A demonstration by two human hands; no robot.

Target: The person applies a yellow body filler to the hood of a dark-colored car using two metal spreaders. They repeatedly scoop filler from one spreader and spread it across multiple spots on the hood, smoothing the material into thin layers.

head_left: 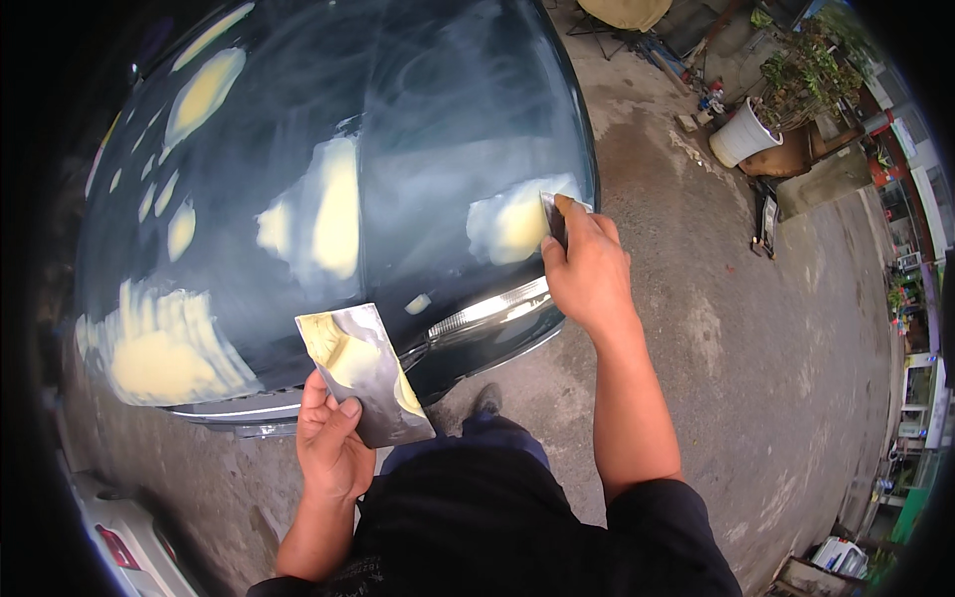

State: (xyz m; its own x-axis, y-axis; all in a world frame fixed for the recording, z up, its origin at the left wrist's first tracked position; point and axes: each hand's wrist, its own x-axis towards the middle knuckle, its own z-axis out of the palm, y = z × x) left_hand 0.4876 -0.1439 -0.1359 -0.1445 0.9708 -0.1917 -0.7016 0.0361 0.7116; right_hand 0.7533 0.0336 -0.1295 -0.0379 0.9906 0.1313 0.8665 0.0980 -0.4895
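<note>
My left hand (328, 443) grips a flat grey metal plate (388, 408) smeared with pale yellow paste (343, 358), held out near the front of a dark car hood (418, 109). My right hand (587, 269) is closed on a metal scraper (551, 219), whose blade lies at a cream filler patch (512, 229) near the hood's right edge. More cream patches (336, 209) of different sizes are spread over the middle and left of the hood, with a broad streaky one (164, 358) at the lower left.
A chrome-trimmed headlight (487, 308) runs below the hood. Concrete ground (726, 378) lies to the right, with a potted plant (741, 134), a folding chair (622, 15) and assorted objects along its edge. A white vehicle (124, 537) is at the lower left. My shoe (487, 398) shows below.
</note>
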